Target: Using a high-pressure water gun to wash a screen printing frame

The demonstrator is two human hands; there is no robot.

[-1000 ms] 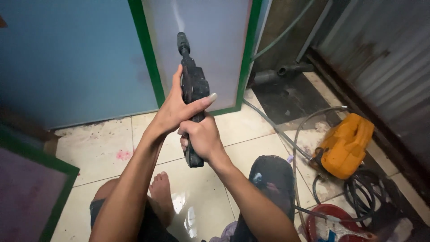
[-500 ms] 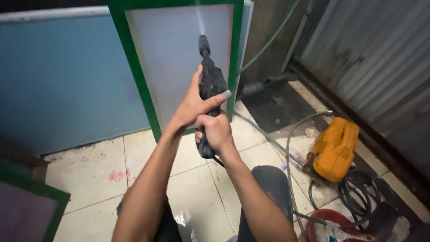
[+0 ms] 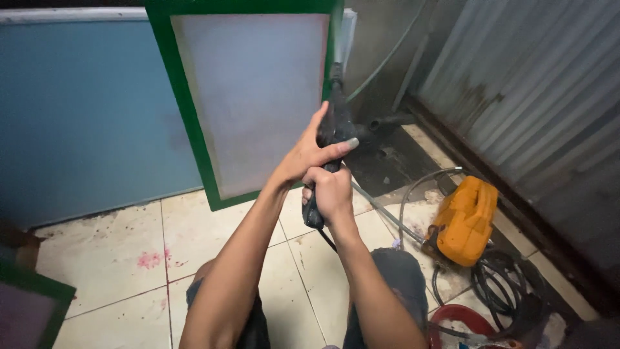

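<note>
Pointing up and away from the body, the black spray gun (image 3: 330, 145) is a slim, dark tool with a narrow nozzle at its far end and a thicker grip at the near end, from which a thin hose drops toward the floor. It is held in mid-air in front of the green-framed screen (image 3: 252, 97), its nozzle near the frame's right edge. The right hand (image 3: 330, 194) is wrapped tight around the lower grip, fingers closed on it. The left hand (image 3: 310, 154) clasps the gun's body just above, thumb stretched across the barrel and fingers curled round the far side. Both hands touch each other on the tool. Below lies a tiled floor (image 3: 110, 252) with pink stains. To the right an orange pressure washer (image 3: 464, 220) sits beside coiled black hose (image 3: 500, 287).
</note>
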